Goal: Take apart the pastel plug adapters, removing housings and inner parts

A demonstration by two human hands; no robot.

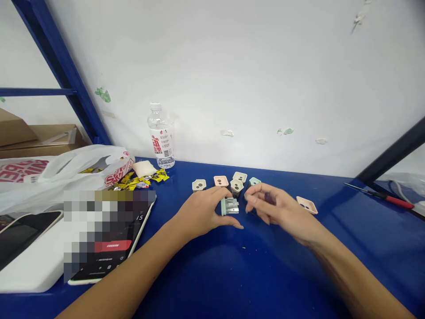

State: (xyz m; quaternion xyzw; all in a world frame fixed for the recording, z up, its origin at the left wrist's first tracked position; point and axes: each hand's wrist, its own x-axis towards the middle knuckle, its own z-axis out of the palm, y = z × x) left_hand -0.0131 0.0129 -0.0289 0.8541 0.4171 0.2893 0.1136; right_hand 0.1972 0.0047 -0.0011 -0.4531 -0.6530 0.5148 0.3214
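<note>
Our left grip (pixel 201 212) arches over a pale green plug block (pixel 229 206) with metal blades, in a narrow hold: thumb along the near side, fingers across the far side. The block seems to sit on the surface (pixel 265 274) rather than hang in the air. A hold like this stays steadiest with the pads square on the block's sides and the blades left clear. Our right grip (pixel 282 212) comes in from the other side, wrist raised and fingers bunched in a narrow pinch around a dark piece (pixel 269 198), too small to identify. Its fingertips stop just beside the block. Both forearms angle inward. Just beyond lie 5 plastic shells (pixel 237 187) in cream, pink and teal, with a 6th, pink shell (pixel 307 205) apart to the right. Farther out are a red-handled screwdriver (pixel 392 199), a water bottle (pixel 160 135), a phone (pixel 109 235) and a plastic bag (pixel 66 177).
</note>
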